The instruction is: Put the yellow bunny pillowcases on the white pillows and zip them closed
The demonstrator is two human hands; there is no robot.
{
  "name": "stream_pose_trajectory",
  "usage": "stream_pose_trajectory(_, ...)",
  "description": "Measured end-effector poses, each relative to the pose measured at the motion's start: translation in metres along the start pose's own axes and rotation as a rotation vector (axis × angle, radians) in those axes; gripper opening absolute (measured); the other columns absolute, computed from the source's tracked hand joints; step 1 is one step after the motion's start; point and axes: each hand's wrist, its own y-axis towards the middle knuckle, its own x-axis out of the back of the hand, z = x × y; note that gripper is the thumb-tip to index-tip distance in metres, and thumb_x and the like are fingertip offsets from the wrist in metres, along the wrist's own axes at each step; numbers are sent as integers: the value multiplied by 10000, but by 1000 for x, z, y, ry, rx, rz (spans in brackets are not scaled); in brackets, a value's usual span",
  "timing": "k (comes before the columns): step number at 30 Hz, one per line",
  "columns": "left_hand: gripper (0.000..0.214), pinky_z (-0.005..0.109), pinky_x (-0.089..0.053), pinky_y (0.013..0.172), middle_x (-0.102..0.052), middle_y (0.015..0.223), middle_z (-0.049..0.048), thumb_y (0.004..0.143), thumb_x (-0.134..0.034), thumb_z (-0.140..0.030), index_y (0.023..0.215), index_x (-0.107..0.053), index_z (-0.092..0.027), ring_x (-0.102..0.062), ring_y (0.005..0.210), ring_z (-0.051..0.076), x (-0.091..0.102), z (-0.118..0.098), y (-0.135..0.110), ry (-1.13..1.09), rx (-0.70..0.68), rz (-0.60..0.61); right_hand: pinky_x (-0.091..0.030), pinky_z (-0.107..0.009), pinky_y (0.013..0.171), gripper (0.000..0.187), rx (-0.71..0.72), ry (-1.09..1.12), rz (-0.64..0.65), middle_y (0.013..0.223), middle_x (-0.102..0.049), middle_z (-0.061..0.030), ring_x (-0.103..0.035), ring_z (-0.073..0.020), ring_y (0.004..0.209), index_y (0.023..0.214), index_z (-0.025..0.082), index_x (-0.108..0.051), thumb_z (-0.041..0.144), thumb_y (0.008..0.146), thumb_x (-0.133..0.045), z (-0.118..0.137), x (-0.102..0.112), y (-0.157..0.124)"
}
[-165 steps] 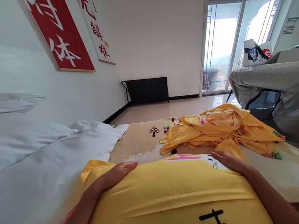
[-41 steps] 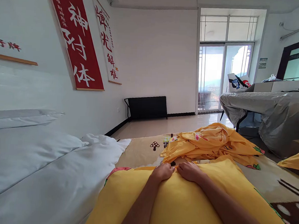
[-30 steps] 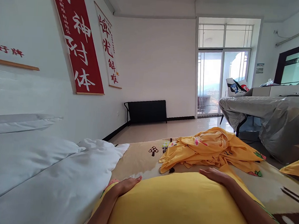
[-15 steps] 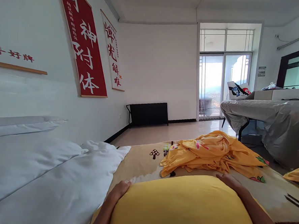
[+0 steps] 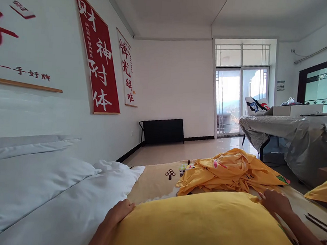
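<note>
A plump yellow pillow fills the bottom middle of the view, close to me. At its far left corner, my left hand is closed on the edge with the fingers curled over. The far right corner is pinched in my right hand, and the cloth draws up into creases there. Just beyond the pillow lies a crumpled orange-yellow cloth with printed figures. Both rest on a beige patterned blanket. The near side of the pillow runs out of view.
White pillows lie along the left wall. A black folded panel leans against the far wall. At the right stands a table under grey plastic sheeting, with boxes on top. Another yellow cloth piece shows at the right edge.
My right hand has moved outward to the right, pulling the pillow's corner and widening it. My left hand has shifted slightly left. The view has tilted up a little.
</note>
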Motion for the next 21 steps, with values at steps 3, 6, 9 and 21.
stream_pose_trajectory(3,313,379,-455,773,-698,926,149,799,-356,-310,726,-633,-185,-639,918,300,37,-32,-11,45,-136,-39,-444,-549,755,262,47,-172,54,853,-691,-200,-650,-412,861,733,205,-646,306,835,-427,51,47,14)
stream_pose_trajectory(6,295,385,-447,819,-687,1002,130,786,-384,-276,827,-667,-204,-621,968,286,54,-103,-27,84,-322,-56,-454,-439,759,278,226,-100,113,883,-700,-159,-660,-339,871,850,184,-648,292,873,-394,141,87,17)
stream_pose_trajectory(9,318,443,-441,844,-667,1057,186,738,-464,-230,961,-684,-176,-613,988,333,36,-182,-56,122,-495,-12,-435,-401,777,276,428,-78,198,886,-701,-151,-654,-306,860,854,162,-657,308,862,-423,229,94,0)
stream_pose_trajectory(21,512,443,-158,1163,-326,1490,-12,925,-260,-423,1400,-388,-279,-255,1390,194,-45,-77,-104,-182,-519,-26,-270,-415,1098,557,339,277,270,1385,-481,-73,-413,-215,1299,1332,185,-494,483,943,-230,153,23,-63)
